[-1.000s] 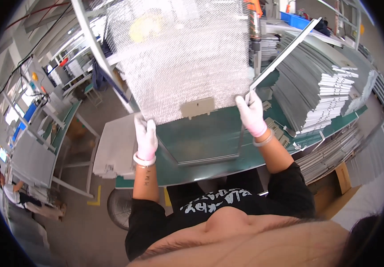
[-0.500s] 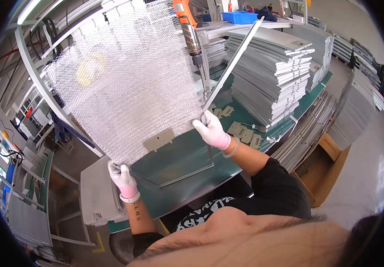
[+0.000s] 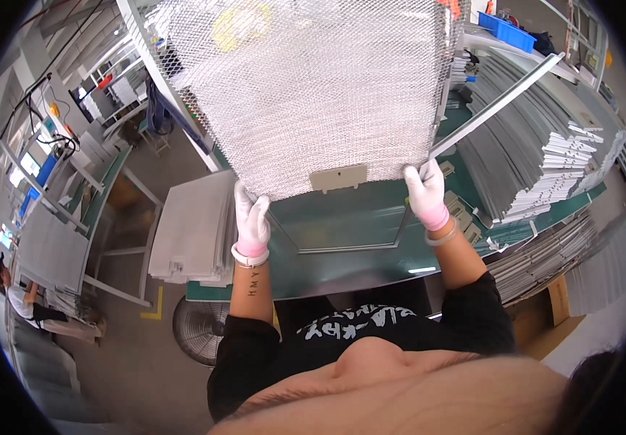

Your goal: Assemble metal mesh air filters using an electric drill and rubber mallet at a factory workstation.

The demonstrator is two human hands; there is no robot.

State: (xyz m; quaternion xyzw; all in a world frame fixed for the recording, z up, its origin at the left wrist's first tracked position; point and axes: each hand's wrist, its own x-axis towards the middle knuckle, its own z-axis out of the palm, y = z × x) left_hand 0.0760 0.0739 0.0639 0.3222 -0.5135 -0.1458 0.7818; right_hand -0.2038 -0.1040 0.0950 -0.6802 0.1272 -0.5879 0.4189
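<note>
Between my hands is a silvery expanded-metal mesh sheet [image 3: 313,101], held up at a slant over the green table. My left hand [image 3: 253,225], in a white and pink glove, is closed on its lower left corner. The lower right corner is pinched in my gloved right hand [image 3: 426,194]. A small beige plate with tabs [image 3: 338,177] sits at the middle of the mesh's lower edge. Below it lies a thin metal frame [image 3: 349,249]. From beside my right hand a pale metal strip [image 3: 501,105] slants up to the right; I cannot tell whether the hand touches it.
Tall stacks of grey panels [image 3: 545,145] stand at right, with beige plates [image 3: 461,214] nearby. White panels [image 3: 193,225] are piled at the table's [image 3: 313,279] left end. A floor fan [image 3: 200,330] stands below. Another person [image 3: 37,301] is at far left.
The view has swung left, and the scene sits further right. The mesh sheet's lower edge is more level, with both hands still on its corners. The orange power screwdriver is mostly hidden behind the mesh.
</note>
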